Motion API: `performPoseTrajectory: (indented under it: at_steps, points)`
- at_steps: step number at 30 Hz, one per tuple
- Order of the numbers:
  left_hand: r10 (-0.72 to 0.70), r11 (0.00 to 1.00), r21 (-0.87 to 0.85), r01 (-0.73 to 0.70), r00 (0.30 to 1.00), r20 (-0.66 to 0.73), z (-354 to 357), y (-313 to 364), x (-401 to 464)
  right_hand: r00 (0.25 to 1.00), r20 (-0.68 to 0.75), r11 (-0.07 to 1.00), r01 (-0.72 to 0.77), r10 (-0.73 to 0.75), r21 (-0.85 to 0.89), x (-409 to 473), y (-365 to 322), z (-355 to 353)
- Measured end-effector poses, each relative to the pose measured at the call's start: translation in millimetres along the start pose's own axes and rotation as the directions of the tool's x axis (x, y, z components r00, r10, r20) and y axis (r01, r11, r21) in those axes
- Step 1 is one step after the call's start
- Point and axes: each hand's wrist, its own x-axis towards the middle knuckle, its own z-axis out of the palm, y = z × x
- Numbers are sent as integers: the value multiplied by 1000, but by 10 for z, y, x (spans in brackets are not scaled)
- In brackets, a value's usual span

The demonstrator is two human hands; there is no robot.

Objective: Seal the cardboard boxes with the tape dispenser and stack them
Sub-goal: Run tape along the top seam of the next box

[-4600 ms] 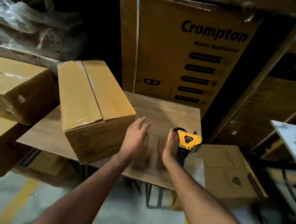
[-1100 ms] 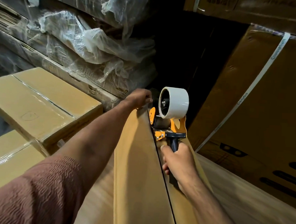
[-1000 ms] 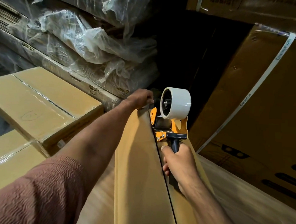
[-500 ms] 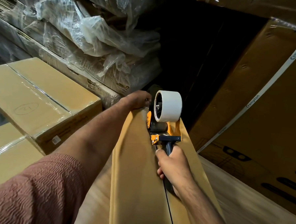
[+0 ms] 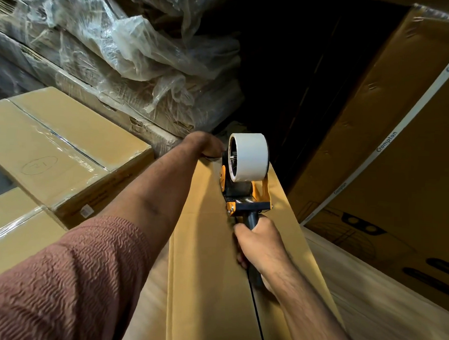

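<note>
The right hand (image 5: 260, 243) grips the orange tape dispenser (image 5: 245, 181) at the far end of the long brown cardboard box (image 5: 203, 259); its seam runs back toward the person, while the left hand (image 5: 206, 145) clutches the far edge.

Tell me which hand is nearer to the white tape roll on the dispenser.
The left hand. It grips the far edge of the cardboard box, right beside the white tape roll. The right hand holds the tape dispenser by its handle, below the roll.
</note>
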Motion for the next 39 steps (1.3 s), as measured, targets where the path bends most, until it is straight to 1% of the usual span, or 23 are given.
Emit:
performPoseTrajectory:
  at_steps: [4, 6, 8, 10, 12, 14, 15, 16, 18, 20, 21, 23, 28, 31, 34, 35, 36, 38, 39]
  points:
    - [-5, 999, -35, 4, 999, -37, 1, 51, -90, 1000, 9, 1000, -1, 1, 15, -7, -5, -13]
    - [-39, 998, -52, 37, 998, -45, -55, 55, -137, 1000, 17, 1000, 0, 0, 20, -7, -11, -11]
    - [-75, 988, -137, 69, 996, -42, -111, 62, -171, 1000, 29, 999, -9, 8, 40, -7, -17, -15]
    - [-66, 982, -182, 60, 997, -27, -116, 139, -261, 999, 50, 997, 0, -4, 71, -30, -29, -56]
    - [-46, 990, -133, 41, 998, -31, -55, 196, -350, 994, 99, 990, 22, -36, 139, -76, -27, -107]
    - [-22, 1000, -6, 22, 998, -62, 86, 209, -429, 988, 137, 968, 34, -70, 249, -138, 14, -135]
    - [-12, 1000, 18, 14, 995, -95, 165, 182, -424, 986, 132, 952, 57, -101, 302, -167, 55, -129]
    - [3, 1000, 7, -2, 992, -128, 238, 170, -439, 984, 114, 939, 95, -139, 330, -193, 103, -120]
    - [15, 998, -49, -27, 972, -234, 356, 157, -481, 975, 84, 937, 171, -205, 304, -235, 169, -104]
    - [-56, 998, -20, 52, 936, -349, 447, 195, -538, 970, 90, 938, 190, -225, 290, -294, 177, -116]
    - [-91, 995, 10, 102, 922, -375, 486, 220, -557, 970, 99, 936, 185, -224, 299, -329, 184, -130]
    - [-139, 988, 2, 152, 909, -392, 544, 263, -589, 969, 108, 938, 181, -221, 294, -446, 233, -158]
    - [-201, 980, -82, 183, 875, -440, 622, 316, -708, 970, 64, 951, 215, -234, 221, -905, 549, -218]
    - [-255, 967, -156, 203, 813, -523, 722, 377, -811, 973, 61, 961, 206, -221, 185, -1193, 706, -270]
    - [-291, 950, -269, 159, 763, -577, 763, 458, -1057, 977, 72, 960, 182, -202, 215, -1354, 760, -321]
    - [-281, 948, -293, 125, 762, -583, 781, 486, -1166, 978, 82, 958, 169, -192, 230, -1371, 751, -332]
    - [-254, 952, -289, 100, 783, -568, 817, 507, -1271, 979, 96, 958, 154, -182, 243, -1383, 731, -345]
    - [-179, 979, -175, 109, 869, -461, 938, 578, -1483, 978, 117, 957, 139, -173, 255, -1385, 699, -358]
    - [-154, 987, -104, 122, 898, -412, 1028, 609, -1546, 978, 120, 955, 134, -170, 264, -1388, 688, -361]
